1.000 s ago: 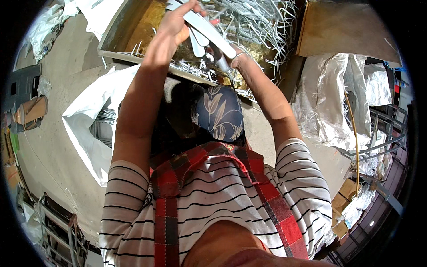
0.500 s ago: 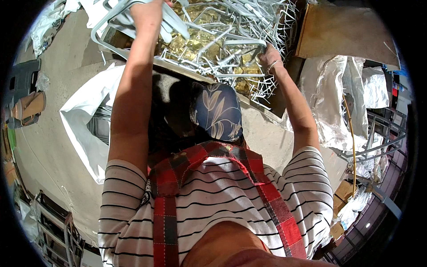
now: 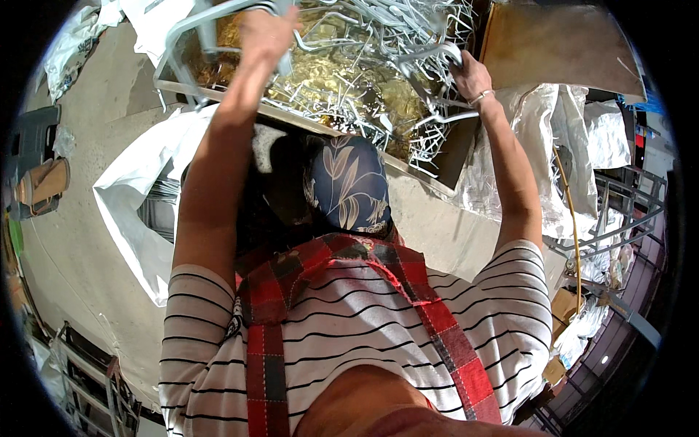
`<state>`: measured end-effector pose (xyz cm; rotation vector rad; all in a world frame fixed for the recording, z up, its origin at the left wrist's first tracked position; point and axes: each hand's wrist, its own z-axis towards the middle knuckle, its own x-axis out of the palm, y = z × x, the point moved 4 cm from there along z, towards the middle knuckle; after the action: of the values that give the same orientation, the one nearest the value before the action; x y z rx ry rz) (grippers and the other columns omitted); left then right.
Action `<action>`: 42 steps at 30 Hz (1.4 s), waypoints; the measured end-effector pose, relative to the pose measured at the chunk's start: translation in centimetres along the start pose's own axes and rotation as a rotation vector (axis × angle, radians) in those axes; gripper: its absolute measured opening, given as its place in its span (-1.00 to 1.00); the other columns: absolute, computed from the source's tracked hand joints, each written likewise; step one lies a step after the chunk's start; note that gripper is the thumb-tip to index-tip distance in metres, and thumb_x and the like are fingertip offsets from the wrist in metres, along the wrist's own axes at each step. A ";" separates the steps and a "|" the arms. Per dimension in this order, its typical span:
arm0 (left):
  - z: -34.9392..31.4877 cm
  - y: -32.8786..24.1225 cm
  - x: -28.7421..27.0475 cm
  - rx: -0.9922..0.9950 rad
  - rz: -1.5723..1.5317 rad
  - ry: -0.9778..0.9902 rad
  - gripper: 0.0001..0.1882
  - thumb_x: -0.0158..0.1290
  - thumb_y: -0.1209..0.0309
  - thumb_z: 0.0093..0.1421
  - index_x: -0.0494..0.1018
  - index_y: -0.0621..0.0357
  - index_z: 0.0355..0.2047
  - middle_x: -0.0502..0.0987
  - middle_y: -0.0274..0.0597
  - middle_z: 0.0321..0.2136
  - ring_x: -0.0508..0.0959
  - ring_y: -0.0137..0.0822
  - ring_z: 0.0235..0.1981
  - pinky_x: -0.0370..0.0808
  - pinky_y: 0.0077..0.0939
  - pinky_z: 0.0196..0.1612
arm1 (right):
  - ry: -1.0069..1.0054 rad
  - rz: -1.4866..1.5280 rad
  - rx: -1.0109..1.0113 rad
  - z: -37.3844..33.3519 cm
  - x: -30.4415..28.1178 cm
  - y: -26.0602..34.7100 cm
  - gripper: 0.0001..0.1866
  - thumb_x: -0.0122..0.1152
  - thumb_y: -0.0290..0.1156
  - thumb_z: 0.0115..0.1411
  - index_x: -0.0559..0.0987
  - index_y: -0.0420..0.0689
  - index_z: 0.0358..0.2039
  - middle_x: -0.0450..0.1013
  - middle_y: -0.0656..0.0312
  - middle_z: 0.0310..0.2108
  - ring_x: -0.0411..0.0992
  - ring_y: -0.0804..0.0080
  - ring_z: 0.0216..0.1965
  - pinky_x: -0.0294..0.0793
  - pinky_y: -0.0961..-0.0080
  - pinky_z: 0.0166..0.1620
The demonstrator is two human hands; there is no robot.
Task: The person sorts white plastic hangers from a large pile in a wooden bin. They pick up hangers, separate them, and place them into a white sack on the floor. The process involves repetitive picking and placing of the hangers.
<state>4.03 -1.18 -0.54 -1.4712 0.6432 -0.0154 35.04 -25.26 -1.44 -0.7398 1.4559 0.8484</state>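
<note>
Both my arms reach up over a big cardboard box point(image 3: 437, 156) heaped with white plastic hangers point(image 3: 364, 51). My left hand point(image 3: 268, 33) is closed around a bunch of white hangers point(image 3: 211, 29) at the box's left side. My right hand point(image 3: 470, 73) grips another white hanger point(image 3: 429, 57) at the box's right side, a bracelet on its wrist. Below my arms I see my striped shirt with red plaid straps point(image 3: 437, 328) and a dark leaf-patterned cloth point(image 3: 348, 182).
A white plastic sack point(image 3: 138, 189) with grey items in it lies open on the concrete floor at left. Crinkled clear plastic sheeting point(image 3: 539, 124) and a flat brown board point(image 3: 561, 44) lie at right. Metal racks point(image 3: 619, 218) stand at the right edge, and more frames point(image 3: 87, 371) at lower left.
Both hands moved apart from a single hanger held together: my left hand swung left with a bunch of hangers, my right hand went right and took hold in the pile.
</note>
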 end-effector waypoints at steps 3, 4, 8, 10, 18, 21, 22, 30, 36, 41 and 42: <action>-0.4 2.2 5.2 0.070 -0.159 0.309 -0.76 0.14 0.27 0.02 0.54 0.23 -0.49 0.55 -0.28 -0.53 0.46 -0.55 -0.54 0.38 -0.65 -0.42 | -0.086 0.111 -0.305 1.1 -1.7 6.2 -0.79 0.11 -0.30 0.08 0.40 -0.16 -0.36 0.40 -0.04 -0.57 0.39 -0.02 -0.49 0.35 0.28 -0.44; -0.9 2.2 6.0 0.115 -0.154 0.347 -0.78 0.12 0.31 0.02 0.53 0.24 -0.50 0.54 -0.22 -0.53 0.48 -0.46 -0.53 0.42 -0.58 -0.40 | -0.081 0.160 -0.280 1.5 -2.0 7.5 -0.79 0.12 -0.30 0.08 0.41 -0.16 -0.36 0.41 -0.01 -0.56 0.39 0.08 -0.51 0.36 0.33 -0.42; -1.7 2.5 7.2 0.060 -0.710 0.573 -0.80 0.03 0.44 0.07 0.46 0.27 -0.29 0.53 -0.16 -0.48 0.50 -0.40 -0.52 0.48 -0.53 -0.43 | -0.034 0.409 -0.246 2.8 -3.6 10.4 -0.79 0.17 -0.30 0.07 0.46 -0.18 -0.41 0.42 0.22 -0.60 0.35 0.47 -0.55 0.34 0.52 -0.42; -1.7 2.2 7.1 -0.024 -0.836 0.739 -0.73 -0.02 0.38 0.15 0.41 0.30 -0.19 0.53 -0.09 -0.38 0.54 -0.35 -0.39 0.49 -0.58 -0.39 | 0.034 0.536 -0.182 3.2 -3.4 10.2 -0.82 0.16 -0.31 0.09 0.50 -0.16 -0.42 0.36 0.37 -0.68 0.28 0.65 -0.65 0.26 0.63 -0.57; -2.6 0.2 5.6 -0.069 -1.011 0.877 -0.46 0.06 0.23 0.12 0.25 0.32 0.01 0.48 0.07 -0.25 0.54 -0.19 -0.24 0.54 -0.47 -0.29 | 0.040 1.096 -0.055 3.9 -2.8 11.4 -0.87 0.17 -0.41 0.07 0.49 -0.21 -0.50 0.28 0.38 -0.78 0.17 0.67 -0.82 0.10 0.69 -0.74; -3.2 -0.3 5.6 -0.109 -0.910 0.815 -0.71 0.09 0.40 0.07 0.40 0.32 -0.23 0.52 -0.04 -0.43 0.57 -0.32 -0.43 0.56 -0.49 -0.39 | 0.005 1.122 0.090 4.3 -0.6 10.3 -0.90 0.20 -0.46 -0.01 0.50 -0.22 -0.52 0.30 0.36 -0.76 0.20 0.66 -0.81 0.14 0.69 -0.72; -2.8 0.1 5.9 -0.120 -0.904 0.772 -0.77 0.08 0.42 0.07 0.41 0.33 -0.30 0.51 -0.08 -0.47 0.56 -0.33 -0.48 0.55 -0.49 -0.41 | -0.027 1.071 0.083 4.4 0.1 10.1 -0.91 0.18 -0.49 -0.01 0.51 -0.23 -0.48 0.31 0.36 -0.75 0.21 0.66 -0.81 0.14 0.70 -0.72; 0.4 2.7 4.6 -0.376 -1.189 0.233 -0.80 -0.03 0.46 0.08 0.35 0.41 -0.57 0.43 0.03 -0.65 0.51 -0.12 -0.60 0.55 -0.22 -0.45 | -0.106 0.804 0.322 0.5 7.6 8.1 -0.64 0.21 -0.45 -0.19 0.49 -0.28 -0.30 0.51 0.06 -0.41 0.47 0.31 -0.40 0.44 0.51 -0.27; 1.8 3.6 4.1 -0.323 -1.413 0.271 -0.82 -0.04 0.42 0.13 0.32 0.31 -0.50 0.39 -0.11 -0.59 0.46 -0.22 -0.53 0.53 -0.19 -0.28 | 0.514 1.936 0.722 -1.6 14.4 11.4 -0.85 -0.07 -0.47 0.01 0.37 -0.28 -0.42 0.37 -0.02 -0.49 0.42 0.08 -0.48 0.50 0.00 -0.30; 1.9 3.0 3.7 -0.272 -1.395 0.317 -0.78 -0.06 0.36 0.15 0.32 0.28 -0.52 0.40 -0.11 -0.60 0.48 -0.23 -0.50 0.52 -0.22 -0.29 | 0.653 1.974 0.695 0.1 17.1 11.0 -0.89 -0.13 -0.50 0.14 0.30 -0.29 -0.38 0.38 0.04 -0.57 0.36 0.34 -0.64 0.45 0.46 -0.52; 1.7 2.4 2.5 -0.255 -1.335 0.246 -0.78 -0.06 0.35 0.16 0.35 0.29 -0.51 0.44 -0.09 -0.59 0.51 -0.23 -0.48 0.52 -0.27 -0.32 | 0.631 2.146 0.752 0.3 17.0 9.2 -0.91 -0.13 -0.50 0.14 0.32 -0.26 -0.40 0.30 0.19 -0.70 0.22 0.51 -0.75 0.31 0.61 -0.65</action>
<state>5.95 -0.30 -3.85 -1.9197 -0.2604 -1.1870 26.38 -19.45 -17.71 1.7100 2.6476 1.3281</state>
